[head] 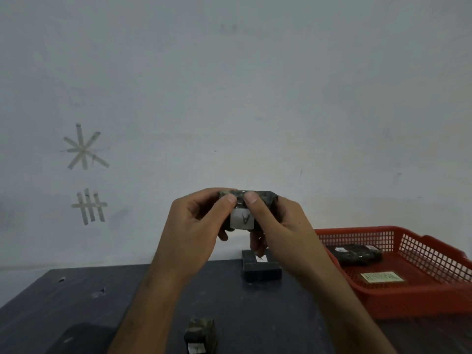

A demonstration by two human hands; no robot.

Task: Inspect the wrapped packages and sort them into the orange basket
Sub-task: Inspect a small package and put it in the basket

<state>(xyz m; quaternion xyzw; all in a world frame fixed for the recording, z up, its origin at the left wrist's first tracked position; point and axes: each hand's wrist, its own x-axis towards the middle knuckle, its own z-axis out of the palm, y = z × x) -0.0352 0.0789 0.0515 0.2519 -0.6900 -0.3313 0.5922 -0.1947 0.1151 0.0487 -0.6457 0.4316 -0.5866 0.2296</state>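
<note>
**Package held up for checking, basket waiting at right**

Both the left hand (196, 221) and right hand (275, 221) pinch one wrapped package (251, 200) above the tabletop's (76, 302) far edge, its label (242, 219) facing the camera. The thumb-tip hold looks light; the package could slip. A second package (260, 268) lies below, a third (200, 333) near the front edge. The orange basket (408, 297), at the right edge, holds one package (355, 254).

I have only the one view, from the head-worn wide-angle camera. It faces forward and only slightly down, so the pale wall (255, 85) fills the upper two thirds and the dark bench (76, 302) lies along the bottom. It sits close: both forearms rise from the lower edge, and the orange basket (408, 300) is cut by the right border.
</note>
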